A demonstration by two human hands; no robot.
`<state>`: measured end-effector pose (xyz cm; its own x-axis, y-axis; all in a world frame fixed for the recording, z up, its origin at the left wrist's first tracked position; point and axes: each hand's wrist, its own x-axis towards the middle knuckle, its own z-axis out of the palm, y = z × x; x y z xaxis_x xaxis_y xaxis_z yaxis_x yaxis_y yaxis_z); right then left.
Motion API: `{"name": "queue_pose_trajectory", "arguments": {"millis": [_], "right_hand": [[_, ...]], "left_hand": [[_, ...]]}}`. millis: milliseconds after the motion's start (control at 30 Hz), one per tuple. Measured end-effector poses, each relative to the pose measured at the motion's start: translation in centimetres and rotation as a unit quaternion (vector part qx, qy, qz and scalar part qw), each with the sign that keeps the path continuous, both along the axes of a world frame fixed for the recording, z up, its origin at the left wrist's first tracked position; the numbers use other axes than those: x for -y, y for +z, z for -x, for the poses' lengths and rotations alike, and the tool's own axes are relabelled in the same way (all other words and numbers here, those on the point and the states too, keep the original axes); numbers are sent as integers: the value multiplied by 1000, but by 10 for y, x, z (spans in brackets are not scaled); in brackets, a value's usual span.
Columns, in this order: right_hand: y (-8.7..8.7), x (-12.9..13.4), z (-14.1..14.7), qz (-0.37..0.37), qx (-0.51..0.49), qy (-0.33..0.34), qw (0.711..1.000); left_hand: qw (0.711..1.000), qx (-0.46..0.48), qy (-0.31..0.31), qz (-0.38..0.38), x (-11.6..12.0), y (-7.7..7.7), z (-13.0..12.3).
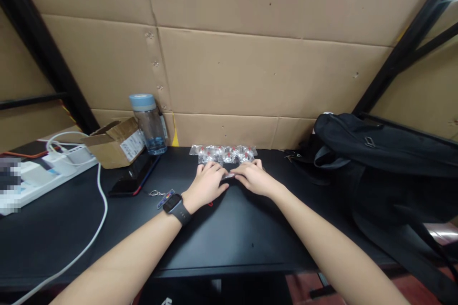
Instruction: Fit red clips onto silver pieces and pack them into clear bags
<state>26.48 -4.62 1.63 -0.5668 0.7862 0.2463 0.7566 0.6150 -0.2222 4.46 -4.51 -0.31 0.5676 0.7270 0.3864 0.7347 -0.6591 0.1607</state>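
My left hand (pixel 208 184), with a dark watch (pixel 176 208) on its wrist, rests low over the black table with its fingers curled. Opposite it, my right hand (pixel 253 177) has thumb and forefinger closed together. A small shiny clear plastic packet (pixel 228 176) shows between the fingertips of both hands, mostly covered by them. Just beyond my fingers lie several clear plastic packets (pixel 229 154) in two rows, each with a red spot on it. A bit of red (pixel 210 204) peeks out below my left hand; I cannot make out what it is.
To the left stand a blue-lidded water bottle (pixel 151 128), an open cardboard box (pixel 114 145), a black phone-like slab (pixel 132 178), a keychain (pixel 164 198) and a white power strip (pixel 46 176) with a cable. A black backpack (pixel 386 162) fills the right. Cardboard (pixel 243 71) walls the back.
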Motion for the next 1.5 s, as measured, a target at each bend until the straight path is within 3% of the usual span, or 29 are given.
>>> {"name": "queue_pose_trajectory", "arguments": {"millis": [133,233,400,533,633,700,867,1000,1100,1200,1267,1500], "right_hand": [[2,-1,2,-25,-60,-35,997],[5,-3,2,-15,-115,-48,992],[8,-1,2,4,-197,-51,979],[8,-1,0,-16,-200,-62,978],[6,-2,0,-29,-181,-81,980],[5,-2,0,-32,-173,-89,980],[5,-6,-3,-36,-166,-97,981],[7,-15,-21,-38,-117,-59,991],[7,-22,-41,-35,-57,-59,996],[4,-29,-60,-3,2,-96,995],[1,-31,-68,20,28,-115,993],[2,-30,-73,64,67,-129,987]], "left_hand": [[1000,29,5,-4,-2,5,0],[997,70,21,34,-4,12,2],[987,139,46,67,-14,33,21],[966,162,198,34,-40,45,61],[932,111,333,85,-60,39,91],[916,77,369,138,-71,29,103],[922,17,357,151,-78,5,108],[932,15,361,35,-72,5,101],[956,47,289,-9,-66,12,93],[994,49,93,26,-59,17,80],[998,32,-2,45,-51,16,69],[989,-25,-116,86,-20,3,31]]}}
